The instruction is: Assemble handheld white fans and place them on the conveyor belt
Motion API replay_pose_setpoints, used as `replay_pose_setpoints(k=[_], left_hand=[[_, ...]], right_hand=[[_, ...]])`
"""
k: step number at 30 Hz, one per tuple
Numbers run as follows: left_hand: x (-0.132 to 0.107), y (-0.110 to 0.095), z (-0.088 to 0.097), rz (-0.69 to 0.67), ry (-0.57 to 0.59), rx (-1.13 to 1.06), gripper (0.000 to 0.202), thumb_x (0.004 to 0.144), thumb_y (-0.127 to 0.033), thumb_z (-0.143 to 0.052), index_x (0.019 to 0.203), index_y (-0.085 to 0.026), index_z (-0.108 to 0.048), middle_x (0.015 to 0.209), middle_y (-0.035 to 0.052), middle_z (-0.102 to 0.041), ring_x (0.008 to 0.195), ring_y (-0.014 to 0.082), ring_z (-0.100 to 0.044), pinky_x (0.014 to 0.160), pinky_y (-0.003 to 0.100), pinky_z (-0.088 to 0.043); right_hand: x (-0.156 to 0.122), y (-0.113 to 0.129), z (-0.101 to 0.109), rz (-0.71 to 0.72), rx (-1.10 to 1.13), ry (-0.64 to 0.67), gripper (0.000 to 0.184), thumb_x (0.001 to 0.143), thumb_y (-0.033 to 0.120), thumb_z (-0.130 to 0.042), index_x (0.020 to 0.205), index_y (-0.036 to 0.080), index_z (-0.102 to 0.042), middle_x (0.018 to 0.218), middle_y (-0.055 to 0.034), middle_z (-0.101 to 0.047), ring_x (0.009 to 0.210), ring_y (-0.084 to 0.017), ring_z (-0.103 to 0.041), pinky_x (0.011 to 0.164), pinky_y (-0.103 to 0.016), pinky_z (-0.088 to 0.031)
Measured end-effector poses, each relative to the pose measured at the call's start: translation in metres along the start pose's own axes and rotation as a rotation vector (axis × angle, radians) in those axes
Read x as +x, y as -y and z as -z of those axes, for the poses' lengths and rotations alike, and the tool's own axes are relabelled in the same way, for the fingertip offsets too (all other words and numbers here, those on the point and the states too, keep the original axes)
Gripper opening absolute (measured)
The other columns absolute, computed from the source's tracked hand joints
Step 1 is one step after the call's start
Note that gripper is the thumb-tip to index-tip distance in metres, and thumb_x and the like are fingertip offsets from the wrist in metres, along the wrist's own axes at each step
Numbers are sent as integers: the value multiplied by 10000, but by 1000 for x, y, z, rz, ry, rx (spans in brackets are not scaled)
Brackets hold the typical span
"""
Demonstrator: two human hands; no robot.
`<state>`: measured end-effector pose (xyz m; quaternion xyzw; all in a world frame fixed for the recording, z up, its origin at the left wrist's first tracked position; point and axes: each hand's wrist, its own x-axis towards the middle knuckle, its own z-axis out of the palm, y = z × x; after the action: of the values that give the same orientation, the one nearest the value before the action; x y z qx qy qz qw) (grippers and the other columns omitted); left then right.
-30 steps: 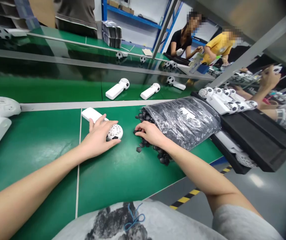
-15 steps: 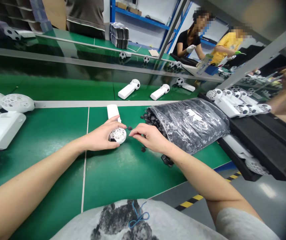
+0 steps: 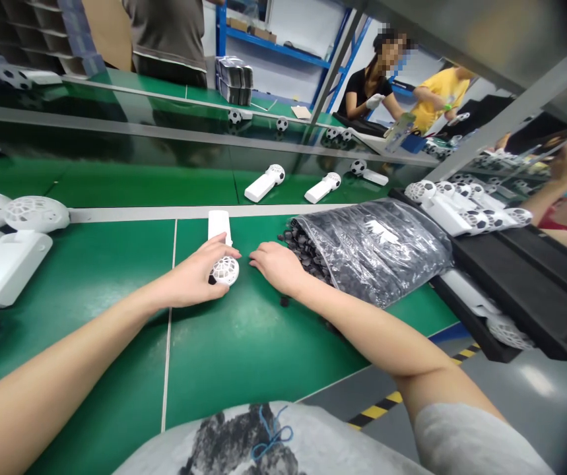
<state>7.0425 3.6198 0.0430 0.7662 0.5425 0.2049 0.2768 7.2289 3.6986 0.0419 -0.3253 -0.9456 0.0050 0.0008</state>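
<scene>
On the green worktop (image 3: 248, 369), a plastic bag (image 3: 375, 254) spills small black pieces (image 3: 295, 245) toward the hands. A white handle (image 3: 218, 227) lies with its long axis pointing away from the person, its lattice ball head (image 3: 226, 270) at the near end, gripped by the curled left hand (image 3: 189, 277). The right hand (image 3: 277, 266), half open and palm down, sits beside the spill; whether it holds a piece cannot be told.

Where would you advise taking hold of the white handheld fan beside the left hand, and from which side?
Probably by its flat white handle, coming from above on the far side: that straight bar is uncovered, while the left hand is wrapped around the join, and the open lattice head offers less to hold.
</scene>
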Motion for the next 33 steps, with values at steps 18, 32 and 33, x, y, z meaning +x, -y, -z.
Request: replay_pose_setpoints(k=[18, 32, 33], left_hand=[[0, 1, -2, 51, -9, -154, 561, 622, -225, -606, 1159, -223, -445, 1472, 91, -72, 1349, 297, -160, 1065, 469, -247], [1, 2, -7, 5, -37, -169, 464, 685, -319, -585, 1119, -210, -462, 1472, 101, -130, 1364, 284, -91, 1079, 481, -198], [2, 3, -8, -1, -45, -164, 447, 688, -324, -579, 1106, -213, -466, 1467, 100, -150, 1365, 283, -90, 1079, 487, -192]], right_hand=[[-22, 9, 10, 11, 857, -128, 11, 796, 181, -597, 799, 184, -607, 825, -3, -603, 800, -132, -576, 767, -276, -460], [-12, 26, -8, -46, 1034, -161, 208, 687, 208, -692, 762, 187, -499, 924, -15, -477, 866, -146, -502, 723, -280, -469], [-11, 26, -10, -60, 1029, -167, 226, 682, 226, -697, 752, 187, -486, 896, -10, -480, 832, -142, -500, 705, -274, -467]])
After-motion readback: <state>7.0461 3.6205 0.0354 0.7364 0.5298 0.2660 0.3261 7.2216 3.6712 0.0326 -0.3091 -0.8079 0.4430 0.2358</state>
